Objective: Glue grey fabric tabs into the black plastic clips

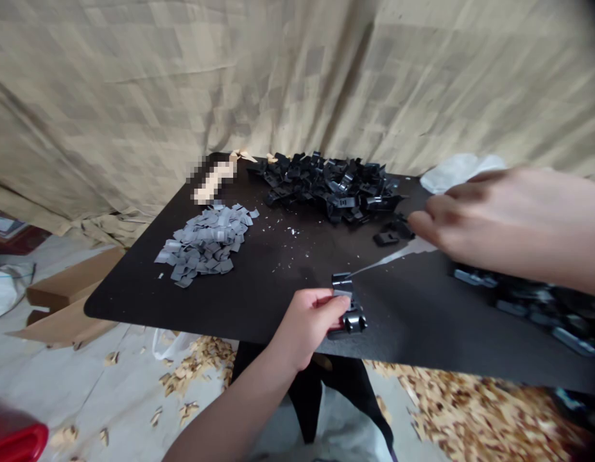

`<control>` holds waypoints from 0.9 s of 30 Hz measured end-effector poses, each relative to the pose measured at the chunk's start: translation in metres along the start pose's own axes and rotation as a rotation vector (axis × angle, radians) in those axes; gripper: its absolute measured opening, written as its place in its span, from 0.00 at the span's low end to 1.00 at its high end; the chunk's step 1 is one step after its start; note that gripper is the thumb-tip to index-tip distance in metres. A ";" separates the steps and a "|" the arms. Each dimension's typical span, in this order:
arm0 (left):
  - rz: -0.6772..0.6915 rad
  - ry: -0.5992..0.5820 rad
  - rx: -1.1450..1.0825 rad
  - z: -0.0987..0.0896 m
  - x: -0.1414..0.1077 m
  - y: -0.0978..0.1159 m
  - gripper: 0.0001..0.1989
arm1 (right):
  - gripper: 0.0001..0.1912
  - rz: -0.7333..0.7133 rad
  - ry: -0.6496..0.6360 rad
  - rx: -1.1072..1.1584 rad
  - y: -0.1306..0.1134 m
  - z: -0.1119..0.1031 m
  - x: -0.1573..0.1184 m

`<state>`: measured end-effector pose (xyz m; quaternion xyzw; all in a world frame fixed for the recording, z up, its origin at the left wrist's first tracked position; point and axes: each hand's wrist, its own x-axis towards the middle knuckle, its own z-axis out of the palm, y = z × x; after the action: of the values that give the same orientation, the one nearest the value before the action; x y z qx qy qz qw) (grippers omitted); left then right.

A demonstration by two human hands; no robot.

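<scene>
The person's left hand sits at the near edge of a black tabletop, its fingers curled closed around a black plastic clip. The clip sticks out past the fingertips on the side toward the right hand, and part of it is hidden by the fingers.

The right hand comes in from the right, above the tabletop, with its fingers bent inward and pinching a narrow, tapering metal blade. The tip of the blade reaches across to the upper end of the clip and appears to touch it, so the 2 hands are working at the same piece from opposite sides. The right hand's grip is partly blurred.

Just beyond the right fingertips lie a few loose black plastic pieces. Further back is a large heap of black plastic clips, and beside it a heap of small grey square pieces, with pale flecks scattered between them and the hands. A blurred mass of dark parts lies under the right forearm, and a white cloth sits at the far edge.

Wood shavings cover the floor below, near a flattened cardboard box, and a beige tarp hangs behind.
</scene>
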<state>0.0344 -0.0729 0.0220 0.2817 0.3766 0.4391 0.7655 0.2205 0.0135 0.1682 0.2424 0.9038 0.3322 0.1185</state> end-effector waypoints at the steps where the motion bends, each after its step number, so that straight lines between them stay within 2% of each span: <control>1: -0.003 -0.005 -0.012 0.000 0.000 0.000 0.10 | 0.14 0.017 -0.030 0.005 0.000 -0.001 0.001; 5: -0.009 0.001 -0.023 -0.001 0.002 -0.002 0.10 | 0.08 0.091 -0.159 -0.025 0.003 -0.002 0.000; 7: -0.010 0.021 -0.014 -0.003 0.003 -0.002 0.10 | 0.05 0.173 -0.159 -0.003 0.001 0.003 -0.004; 9: -0.010 0.034 -0.009 -0.005 0.004 -0.002 0.11 | 0.05 0.328 -0.105 0.119 -0.008 0.013 -0.008; 11: -0.007 0.039 -0.006 -0.007 0.005 -0.002 0.11 | 0.10 0.534 0.006 0.433 -0.028 0.027 -0.010; 13: 0.006 0.040 0.005 -0.010 0.006 -0.001 0.11 | 0.18 0.788 0.122 0.920 -0.059 0.042 -0.008; 16: 0.061 0.031 0.051 -0.016 0.008 -0.001 0.13 | 0.23 1.233 0.131 1.637 -0.115 0.059 0.003; 17: 0.078 0.024 0.083 -0.018 0.009 -0.001 0.13 | 0.23 1.298 0.135 1.826 -0.133 0.062 0.008; 19: 0.099 0.007 0.164 -0.022 0.010 -0.001 0.14 | 0.23 1.320 0.158 2.125 -0.162 0.065 0.018; 21: 0.112 0.001 0.238 -0.025 0.011 -0.001 0.14 | 0.22 1.313 0.224 2.298 -0.180 0.064 0.026; 24: 0.154 0.045 0.315 -0.026 0.012 -0.001 0.14 | 0.20 1.344 0.356 2.374 -0.191 0.063 0.033; 27: 0.225 0.212 0.378 -0.024 0.012 -0.003 0.13 | 0.18 1.361 0.411 2.319 -0.192 0.063 0.035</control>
<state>0.0199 -0.0609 0.0019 0.4125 0.4964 0.4704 0.6018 0.1449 -0.0613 -0.0069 0.5426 0.3647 -0.5902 -0.4735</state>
